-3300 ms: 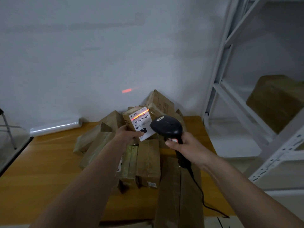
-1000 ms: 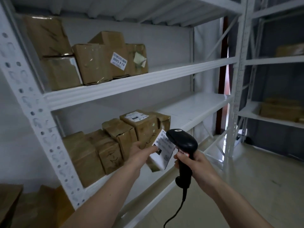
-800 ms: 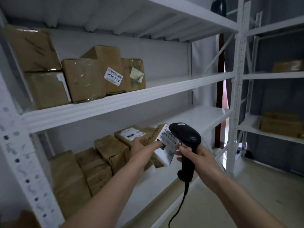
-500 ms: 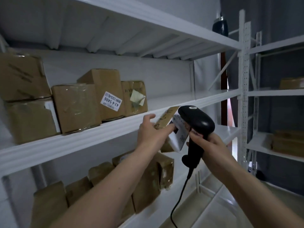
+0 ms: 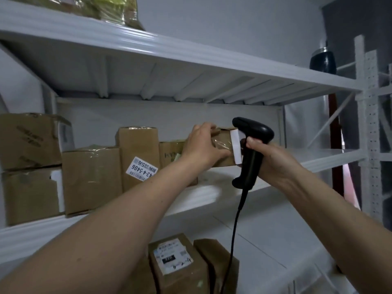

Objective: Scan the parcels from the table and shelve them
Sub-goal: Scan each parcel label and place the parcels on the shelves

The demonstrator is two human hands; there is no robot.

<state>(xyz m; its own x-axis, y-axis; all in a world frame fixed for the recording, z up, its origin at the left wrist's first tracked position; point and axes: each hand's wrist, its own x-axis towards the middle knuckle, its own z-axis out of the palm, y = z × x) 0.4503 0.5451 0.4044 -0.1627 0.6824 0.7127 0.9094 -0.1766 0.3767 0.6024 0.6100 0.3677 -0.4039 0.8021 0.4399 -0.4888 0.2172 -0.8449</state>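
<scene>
left hand [image 5: 203, 145] fingers grasping the parcel [image 5: 222, 149] on the middle shelf [image 5: 318, 160], boxes [image 5: 137, 153] just left; right hand [image 5: 269, 160] clenched round the scanner [image 5: 252, 145].

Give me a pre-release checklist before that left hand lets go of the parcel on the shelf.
1. Left hand grips the parcel: ok.
2. Parcel over the middle shelf, at the right end of the box row: ok.
3. Parcel's base resting flat on the shelf: cannot tell, the arm hides it.
4. Free shelf space to the parcel's right: ok.
5. Right hand holds the scanner securely: ok.
6. Scanner cable hangs clear of the lower boxes: cannot tell.
</scene>
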